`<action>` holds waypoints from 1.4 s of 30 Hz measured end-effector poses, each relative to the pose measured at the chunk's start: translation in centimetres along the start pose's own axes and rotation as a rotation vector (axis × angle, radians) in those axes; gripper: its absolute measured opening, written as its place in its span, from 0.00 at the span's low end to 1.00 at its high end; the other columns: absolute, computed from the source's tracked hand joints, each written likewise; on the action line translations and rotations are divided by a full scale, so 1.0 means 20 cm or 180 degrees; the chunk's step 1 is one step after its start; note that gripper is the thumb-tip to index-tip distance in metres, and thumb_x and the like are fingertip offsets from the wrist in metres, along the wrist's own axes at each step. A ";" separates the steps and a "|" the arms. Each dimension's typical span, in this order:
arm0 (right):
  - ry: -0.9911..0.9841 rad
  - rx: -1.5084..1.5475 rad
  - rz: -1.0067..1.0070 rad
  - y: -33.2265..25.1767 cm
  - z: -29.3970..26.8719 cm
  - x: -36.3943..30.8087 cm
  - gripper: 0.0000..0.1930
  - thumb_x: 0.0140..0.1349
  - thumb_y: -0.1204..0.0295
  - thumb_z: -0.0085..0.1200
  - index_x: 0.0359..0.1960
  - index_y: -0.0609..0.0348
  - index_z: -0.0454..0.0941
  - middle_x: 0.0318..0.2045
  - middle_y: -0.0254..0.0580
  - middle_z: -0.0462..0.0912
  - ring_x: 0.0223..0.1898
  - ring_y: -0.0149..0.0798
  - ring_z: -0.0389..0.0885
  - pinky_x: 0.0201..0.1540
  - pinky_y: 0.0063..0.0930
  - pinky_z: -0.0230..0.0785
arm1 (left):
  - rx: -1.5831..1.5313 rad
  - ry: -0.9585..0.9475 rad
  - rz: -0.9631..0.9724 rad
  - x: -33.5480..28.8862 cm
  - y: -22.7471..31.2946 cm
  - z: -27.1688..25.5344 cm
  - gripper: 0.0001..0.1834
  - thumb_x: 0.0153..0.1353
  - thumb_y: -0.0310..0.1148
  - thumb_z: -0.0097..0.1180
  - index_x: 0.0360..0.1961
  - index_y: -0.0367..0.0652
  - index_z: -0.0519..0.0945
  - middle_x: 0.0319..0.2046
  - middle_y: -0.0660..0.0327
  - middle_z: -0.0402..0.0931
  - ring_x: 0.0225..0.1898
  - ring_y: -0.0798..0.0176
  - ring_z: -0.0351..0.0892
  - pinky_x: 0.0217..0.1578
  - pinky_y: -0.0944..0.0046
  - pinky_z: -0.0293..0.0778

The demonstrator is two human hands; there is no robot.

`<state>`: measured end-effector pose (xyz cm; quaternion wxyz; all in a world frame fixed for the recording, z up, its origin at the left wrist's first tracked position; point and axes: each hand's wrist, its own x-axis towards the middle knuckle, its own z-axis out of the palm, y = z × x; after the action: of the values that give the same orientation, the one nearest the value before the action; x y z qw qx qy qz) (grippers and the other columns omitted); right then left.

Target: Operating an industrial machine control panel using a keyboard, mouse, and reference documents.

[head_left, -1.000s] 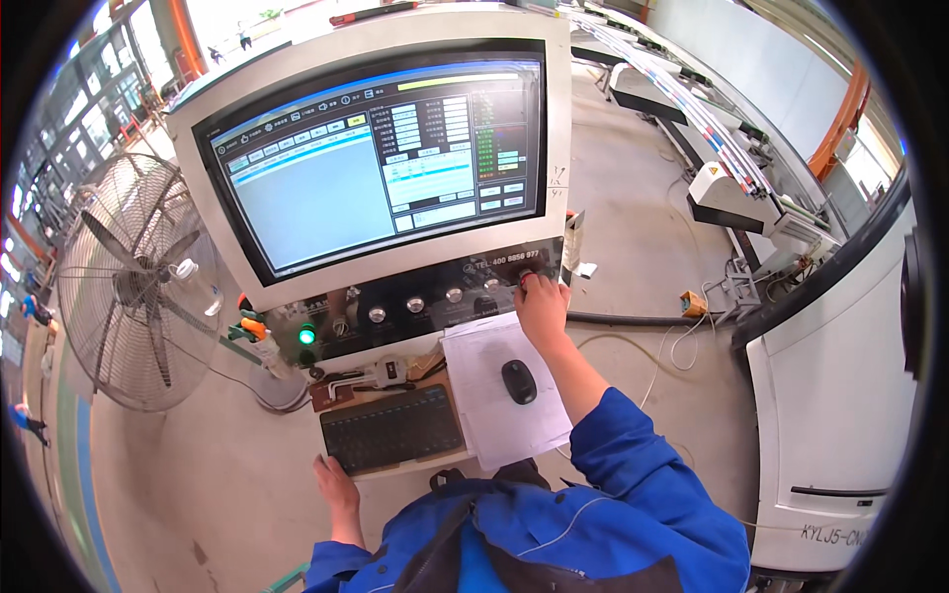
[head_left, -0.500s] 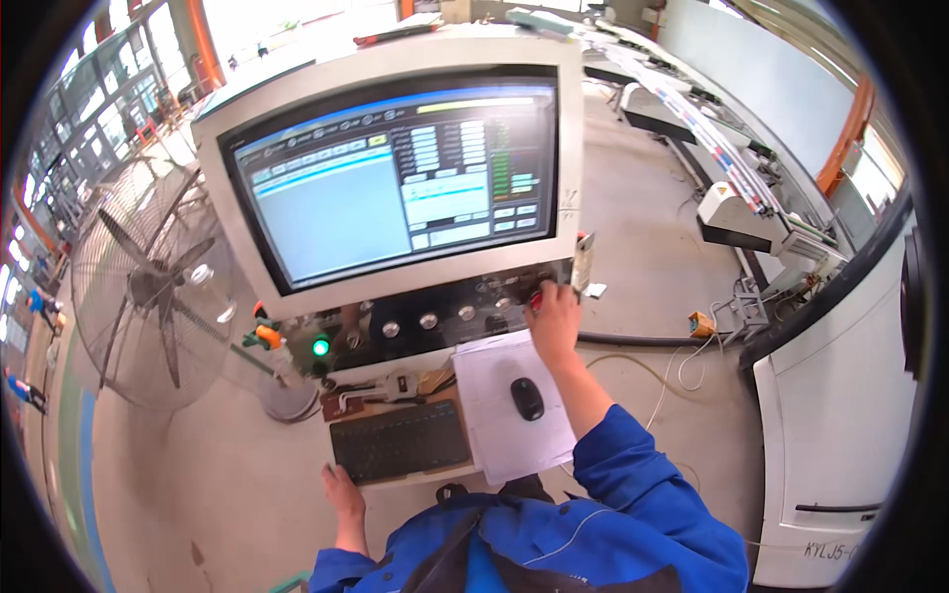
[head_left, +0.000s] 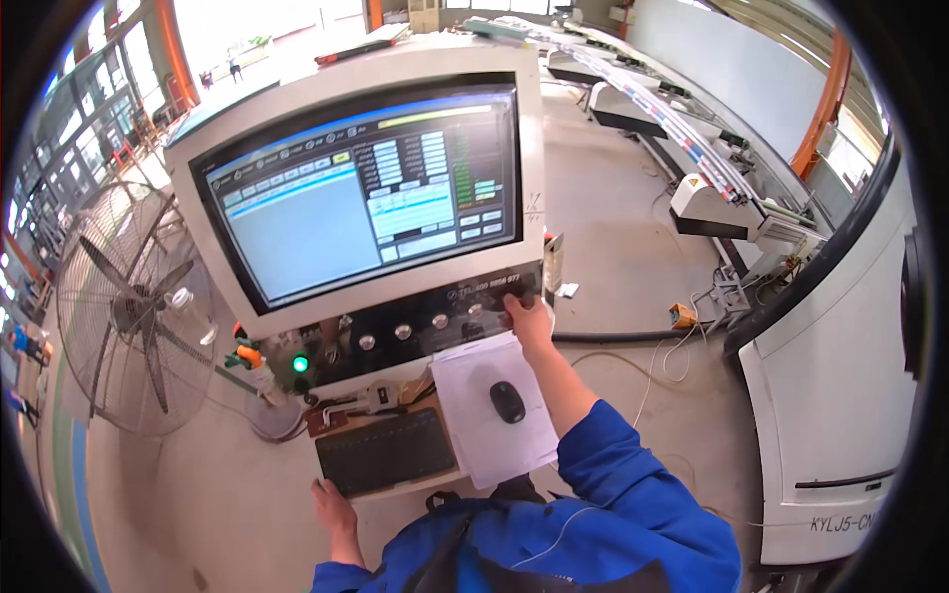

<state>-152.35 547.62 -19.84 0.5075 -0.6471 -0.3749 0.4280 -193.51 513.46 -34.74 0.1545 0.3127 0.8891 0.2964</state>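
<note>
At the right end of the black control panel (head_left: 420,336), my right hand (head_left: 531,318) has its fingers closed around a red button, which they now cover. My left hand (head_left: 336,511) is at the near left corner of the keyboard shelf (head_left: 395,486), its fingers bent against the edge. On the shelf lies a black keyboard (head_left: 386,453). To its right a black mouse (head_left: 507,402) rests on white paper sheets (head_left: 474,450). Above the panel a lit monitor (head_left: 297,232) shows a window with tables. A green lamp (head_left: 301,364) glows at the panel's left end.
A large caged fan (head_left: 133,311) stands at left. Small tools (head_left: 381,397) lie behind the keyboard. A long machine bed (head_left: 643,94) carrying bars runs to the back right. A white cabinet (head_left: 830,395) stands at right, with loose cables (head_left: 643,356) on the floor before it.
The view has shifted, moving the monitor and panel left in the picture. My right hand stays at the panel's right end and now hides the red button. My left hand stays by the shelf corner.
</note>
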 end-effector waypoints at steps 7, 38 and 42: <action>0.0241 -0.2144 -0.2482 0.42 -0.16 -0.40 0.26 0.61 0.63 0.67 0.59 0.60 0.77 0.58 0.58 0.78 0.59 0.56 0.79 0.61 0.48 0.72 | -0.0110 0.0092 0.0216 0.00 -0.05 0.02 0.29 0.82 0.46 0.43 0.70 0.31 0.70 0.65 0.36 0.74 0.68 0.33 0.71 0.68 0.44 0.68; -0.0402 -0.2769 -0.2603 0.67 -0.25 -0.66 0.25 0.49 0.67 0.63 0.53 0.50 0.82 0.63 0.51 0.73 0.61 0.60 0.72 0.62 0.54 0.67 | -0.0133 -0.0002 0.0331 0.01 -0.05 0.01 0.31 0.83 0.49 0.41 0.71 0.31 0.68 0.67 0.36 0.72 0.69 0.33 0.70 0.69 0.45 0.66; -0.0409 -0.2764 -0.2592 0.67 -0.25 -0.66 0.24 0.50 0.67 0.63 0.53 0.50 0.82 0.63 0.51 0.73 0.61 0.60 0.71 0.62 0.53 0.67 | -0.0065 0.0037 0.0303 0.00 -0.04 0.01 0.31 0.83 0.49 0.41 0.71 0.31 0.68 0.67 0.36 0.72 0.69 0.33 0.70 0.69 0.45 0.66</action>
<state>-151.63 531.13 -30.13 0.2961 -0.5724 -0.7633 0.0450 -193.82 513.01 -35.37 0.1383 0.3513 0.8710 0.3143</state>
